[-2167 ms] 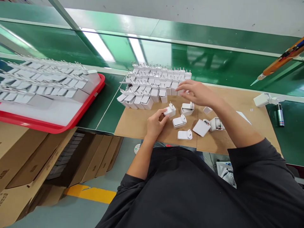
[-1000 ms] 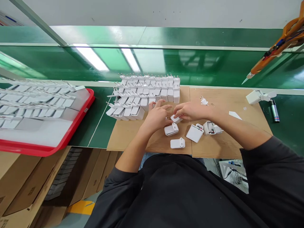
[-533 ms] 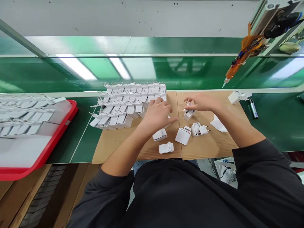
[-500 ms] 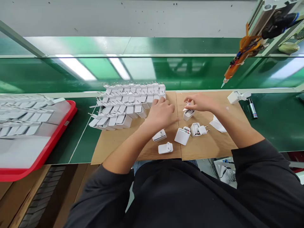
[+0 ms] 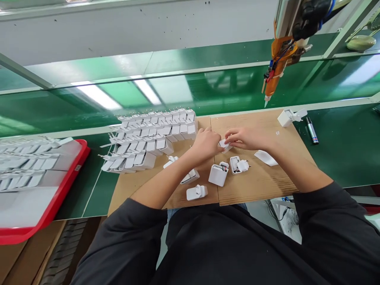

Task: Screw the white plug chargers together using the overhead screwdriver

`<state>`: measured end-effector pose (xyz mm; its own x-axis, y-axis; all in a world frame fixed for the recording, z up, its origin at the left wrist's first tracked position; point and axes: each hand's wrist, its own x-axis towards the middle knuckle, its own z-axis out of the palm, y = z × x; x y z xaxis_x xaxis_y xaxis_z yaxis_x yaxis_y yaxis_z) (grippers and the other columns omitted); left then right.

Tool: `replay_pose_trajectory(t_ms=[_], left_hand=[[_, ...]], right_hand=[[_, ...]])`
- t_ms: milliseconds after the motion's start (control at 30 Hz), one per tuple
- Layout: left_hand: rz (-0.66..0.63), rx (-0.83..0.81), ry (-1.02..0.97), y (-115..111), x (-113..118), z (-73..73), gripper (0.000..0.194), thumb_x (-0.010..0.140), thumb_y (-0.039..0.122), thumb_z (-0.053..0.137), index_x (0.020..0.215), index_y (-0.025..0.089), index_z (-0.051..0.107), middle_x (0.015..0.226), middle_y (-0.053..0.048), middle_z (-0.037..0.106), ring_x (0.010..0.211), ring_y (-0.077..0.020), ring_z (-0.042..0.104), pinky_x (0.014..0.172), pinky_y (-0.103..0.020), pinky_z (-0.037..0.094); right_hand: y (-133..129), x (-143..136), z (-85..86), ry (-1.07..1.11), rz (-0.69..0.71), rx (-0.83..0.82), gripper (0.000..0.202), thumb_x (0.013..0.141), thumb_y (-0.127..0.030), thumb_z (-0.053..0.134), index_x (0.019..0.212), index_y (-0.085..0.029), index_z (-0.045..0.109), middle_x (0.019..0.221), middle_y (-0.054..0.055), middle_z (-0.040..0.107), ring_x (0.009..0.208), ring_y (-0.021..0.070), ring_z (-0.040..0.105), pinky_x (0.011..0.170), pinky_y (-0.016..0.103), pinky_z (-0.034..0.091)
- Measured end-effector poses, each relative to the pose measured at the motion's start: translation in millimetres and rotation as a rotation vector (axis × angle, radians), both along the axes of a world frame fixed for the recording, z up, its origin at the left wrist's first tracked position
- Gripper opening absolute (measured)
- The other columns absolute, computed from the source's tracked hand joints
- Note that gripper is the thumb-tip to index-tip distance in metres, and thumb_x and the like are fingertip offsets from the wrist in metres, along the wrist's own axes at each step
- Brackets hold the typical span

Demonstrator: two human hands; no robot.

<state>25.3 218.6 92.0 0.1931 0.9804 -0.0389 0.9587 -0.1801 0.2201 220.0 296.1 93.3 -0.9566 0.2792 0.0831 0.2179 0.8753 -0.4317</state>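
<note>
My left hand (image 5: pixel 207 141) and my right hand (image 5: pixel 244 138) meet over a small white plug charger (image 5: pixel 225 145) on the cardboard. The fingers of both are closed about it, hiding much of it. Nearer to me stand a white charger case (image 5: pixel 218 175) with parts showing at its top and an open one (image 5: pixel 238 165) with its plug cap tilted to the right. A charger with a round plug face (image 5: pixel 196 192) lies by the cardboard's front edge. My left forearm partly covers another white charger (image 5: pixel 190 176).
Rows of white chargers (image 5: pixel 154 134) stand at left on the cardboard (image 5: pixel 255 186). A red tray (image 5: pixel 63 190) holds more. An orange dispenser (image 5: pixel 276 75) hangs at upper right. A marker (image 5: pixel 312 131), a charger (image 5: pixel 287 117) and white paper (image 5: pixel 266 158) lie right.
My left hand has come across to the charger at my right hand, and its fingers now meet it. The whole view has tilted and shifted slightly.
</note>
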Motion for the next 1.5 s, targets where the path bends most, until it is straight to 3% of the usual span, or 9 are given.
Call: replay_pose_trajectory(t_ms=[233, 533, 733, 867, 967, 1067, 1167, 1333, 1500], left_hand=[[-0.069, -0.147, 0.058, 0, -1, 14.4, 0.026, 0.08, 0.04, 0.067, 0.091, 0.018, 0.075, 0.09, -0.01, 0.073, 0.111, -0.033, 0.055, 0.093, -0.044, 0.037], [-0.086, -0.117, 0.056, 0, -6, 10.7, 0.026, 0.083, 0.038, 0.066, 0.098, 0.02, 0.077, 0.09, -0.01, 0.074, 0.107, -0.032, 0.057, 0.09, -0.043, 0.036], [-0.098, -0.076, 0.071, -5, -3, 13.4, 0.023, 0.083, 0.037, 0.068, 0.093, 0.018, 0.076, 0.09, -0.01, 0.074, 0.108, -0.0318, 0.055, 0.092, -0.043, 0.035], [-0.081, -0.05, 0.153, -27, -6, 27.7, 0.04, 0.085, 0.053, 0.064, 0.096, 0.016, 0.075, 0.092, -0.014, 0.073, 0.106, -0.033, 0.053, 0.089, -0.042, 0.036], [-0.201, -0.198, 0.188, -43, -8, 35.9, 0.041, 0.078, 0.058, 0.069, 0.09, 0.019, 0.075, 0.089, -0.012, 0.072, 0.105, -0.0318, 0.052, 0.088, -0.04, 0.035], [-0.286, -0.373, 0.187, -50, -4, 35.5, 0.034, 0.076, 0.053, 0.073, 0.092, 0.023, 0.077, 0.091, -0.01, 0.073, 0.108, -0.0321, 0.051, 0.089, -0.041, 0.033], [-0.321, -0.435, 0.169, -53, -1, 31.0, 0.026, 0.074, 0.044, 0.077, 0.09, 0.023, 0.076, 0.088, -0.01, 0.072, 0.11, -0.033, 0.051, 0.09, -0.042, 0.032], [-0.219, -0.243, 0.04, -70, -13, 34.6, 0.03, 0.078, 0.032, 0.074, 0.105, 0.021, 0.067, 0.098, -0.008, 0.069, 0.104, -0.0288, 0.058, 0.091, -0.04, 0.035], [-0.122, 0.038, -0.191, -100, -24, 43.8, 0.021, 0.084, 0.032, 0.069, 0.101, 0.021, 0.062, 0.1, -0.004, 0.069, 0.099, -0.0242, 0.06, 0.088, -0.036, 0.041]], right_hand=[[7, -10, -1.1, -0.029, 0.092, 0.099, 0.029, 0.094, -0.02, 0.049, 0.101, -0.018, 0.077, 0.114, 0.01, 0.07, 0.08, 0.0153, 0.064, 0.071, 0.028, 0.046], [13, -7, -5.1, -0.007, 0.119, 0.033, 0.029, 0.093, -0.019, 0.05, 0.104, -0.021, 0.077, 0.111, 0.007, 0.071, 0.085, 0.0158, 0.066, 0.077, 0.029, 0.048], [3, -9, -9.1, -0.011, 0.032, 0.035, 0.028, 0.091, -0.016, 0.05, 0.101, -0.019, 0.076, 0.113, 0.009, 0.069, 0.08, 0.0156, 0.063, 0.075, 0.03, 0.048], [-12, 6, 2.1, 0.128, -0.119, 0.019, 0.033, 0.096, -0.031, 0.052, 0.124, -0.025, 0.068, 0.133, 0.012, 0.054, 0.079, 0.013, 0.06, 0.076, 0.032, 0.05], [-26, 16, 17.7, 0.231, -0.233, -0.033, 0.04, 0.097, -0.039, 0.051, 0.134, -0.027, 0.059, 0.125, 0.01, 0.056, 0.082, 0.0144, 0.059, 0.072, 0.03, 0.049], [-37, 17, 27.5, 0.202, -0.231, -0.05, 0.038, 0.098, -0.038, 0.05, 0.132, -0.024, 0.061, 0.116, 0.009, 0.062, 0.084, 0.0166, 0.06, 0.073, 0.031, 0.048], [-48, 13, 29.1, 0.187, -0.216, -0.044, 0.035, 0.098, -0.036, 0.049, 0.126, -0.021, 0.065, 0.111, 0.01, 0.067, 0.092, 0.0203, 0.062, 0.077, 0.033, 0.047], [-70, 11, 34.5, 0.143, -0.209, -0.07, 0.036, 0.098, -0.041, 0.051, 0.121, -0.019, 0.068, 0.109, 0.01, 0.07, 0.095, 0.0217, 0.064, 0.081, 0.033, 0.047], [-93, 3, 49.1, 0.197, -0.371, -0.151, 0.043, 0.097, -0.047, 0.052, 0.126, -0.017, 0.065, 0.095, 0.007, 0.072, 0.078, 0.0171, 0.063, 0.074, 0.03, 0.046]])
